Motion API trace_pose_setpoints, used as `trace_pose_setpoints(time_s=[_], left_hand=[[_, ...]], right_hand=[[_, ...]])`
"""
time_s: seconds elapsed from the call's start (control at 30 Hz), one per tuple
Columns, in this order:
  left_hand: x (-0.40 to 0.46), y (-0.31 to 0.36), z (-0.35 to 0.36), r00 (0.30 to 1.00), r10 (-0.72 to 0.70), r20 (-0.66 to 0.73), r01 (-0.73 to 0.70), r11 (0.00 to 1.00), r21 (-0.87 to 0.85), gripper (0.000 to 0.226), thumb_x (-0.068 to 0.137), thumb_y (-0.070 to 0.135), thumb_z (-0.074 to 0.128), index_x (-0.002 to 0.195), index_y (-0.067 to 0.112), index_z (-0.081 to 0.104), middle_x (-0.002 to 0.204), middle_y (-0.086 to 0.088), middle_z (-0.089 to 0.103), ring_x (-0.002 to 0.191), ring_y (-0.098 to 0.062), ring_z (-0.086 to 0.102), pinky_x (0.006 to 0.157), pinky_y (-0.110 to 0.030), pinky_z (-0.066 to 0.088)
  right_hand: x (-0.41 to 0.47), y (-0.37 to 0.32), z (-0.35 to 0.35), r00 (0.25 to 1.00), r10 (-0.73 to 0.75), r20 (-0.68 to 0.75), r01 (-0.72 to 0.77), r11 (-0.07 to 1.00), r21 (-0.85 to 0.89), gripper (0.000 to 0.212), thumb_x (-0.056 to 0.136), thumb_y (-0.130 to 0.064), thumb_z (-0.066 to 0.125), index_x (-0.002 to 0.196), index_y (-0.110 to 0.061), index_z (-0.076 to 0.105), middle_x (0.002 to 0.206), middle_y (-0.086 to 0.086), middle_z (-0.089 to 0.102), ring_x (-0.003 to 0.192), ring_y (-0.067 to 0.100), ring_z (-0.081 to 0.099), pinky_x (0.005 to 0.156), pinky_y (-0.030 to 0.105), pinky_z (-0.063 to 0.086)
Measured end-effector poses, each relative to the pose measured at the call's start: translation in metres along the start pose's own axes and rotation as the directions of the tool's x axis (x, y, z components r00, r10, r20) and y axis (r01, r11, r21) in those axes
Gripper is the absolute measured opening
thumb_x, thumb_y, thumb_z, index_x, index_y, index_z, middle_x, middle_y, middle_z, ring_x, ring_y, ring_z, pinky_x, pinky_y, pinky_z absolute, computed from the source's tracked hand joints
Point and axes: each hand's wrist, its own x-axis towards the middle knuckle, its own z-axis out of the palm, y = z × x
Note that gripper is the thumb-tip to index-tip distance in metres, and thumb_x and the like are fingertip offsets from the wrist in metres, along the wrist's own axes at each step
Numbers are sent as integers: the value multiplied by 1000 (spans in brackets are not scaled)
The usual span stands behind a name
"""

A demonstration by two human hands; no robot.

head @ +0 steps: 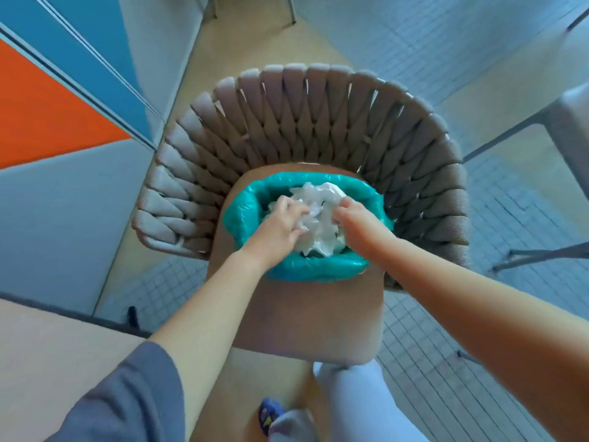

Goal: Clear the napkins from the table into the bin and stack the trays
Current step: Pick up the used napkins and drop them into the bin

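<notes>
Head view: bin [288, 270] with a teal liner sits on the seat of a woven-back chair [306, 122]. Crumpled white napkins [322, 215] fill the bin's mouth. Left hand [280, 223] is down on the left side of the heap, fingers curled into the napkins, gripping them. Right hand [353, 223] is on the right side of the heap, fingers bent into the same wad. Napkins lie between and under both hands. Desk [47, 346] edge at lower left.

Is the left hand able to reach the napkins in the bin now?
Probably yes: the left hand already lies on the white napkins inside the open bin, with nothing between them.
</notes>
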Motion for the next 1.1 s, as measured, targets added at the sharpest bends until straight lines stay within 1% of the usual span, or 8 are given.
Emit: trace_pose_setpoints(time_s=[0.07,0.13,0.23,0.37,0.5,0.6,0.77,1.1], left_hand=[[10,-14,12,994,-105,-19,105,994,-16,31,89,10,56,120,11,52,117,-3,39,105,-22,51,105,-31,35],[17,-29,26,983,-181,15,180,983,15,27,90,5,51,117,7,55,117,-3,44,112,-25,49,104,-28,33],[25,-45,48,956,-243,165,207,955,210,35,87,2,46,121,3,55,128,-17,50,118,-36,45,108,-38,33],[30,-35,45,920,-313,236,222,913,343,36,90,12,42,125,7,50,132,-17,45,120,-36,38,104,-45,33],[14,-22,18,963,-262,64,238,938,252,46,86,3,42,128,19,49,145,-4,29,127,-32,33,107,-48,32],[-6,-15,-3,979,-204,-7,202,962,183,51,81,-1,46,125,24,55,145,4,34,127,-26,37,105,-45,36],[-44,-4,-37,983,-157,-100,173,968,183,54,79,-2,44,126,22,56,141,1,39,129,-23,35,104,-41,36],[-216,-48,-110,868,-199,-454,313,930,192,35,88,17,53,123,16,58,133,-5,51,123,-26,42,99,-37,38]], right_hand=[[11,7,20,999,-35,-21,34,999,-40,25,86,-9,43,107,-11,54,102,7,57,85,22,56,70,31,49],[19,12,34,999,-20,38,21,999,-28,26,85,-9,44,108,-9,56,109,16,57,95,32,57,84,44,51],[24,17,50,986,-24,166,37,996,-80,27,90,2,42,110,3,60,121,23,50,110,38,49,92,41,42],[22,19,53,974,22,227,-1,996,-91,28,89,-5,47,113,-4,60,122,16,54,109,33,53,96,35,45],[18,9,29,987,48,153,-28,991,-134,29,87,-7,48,114,-5,59,116,15,58,107,33,56,90,37,48],[14,-8,3,996,73,46,-64,983,-174,34,87,-6,48,120,-10,55,121,12,57,110,31,55,88,38,50],[3,-58,-27,999,17,-35,-24,978,-207,37,82,-1,46,116,-11,57,117,11,55,110,32,52,82,37,48],[-34,-241,10,947,-320,-23,302,914,-271,21,85,-6,47,103,-7,58,111,14,51,109,33,49,76,39,48]])
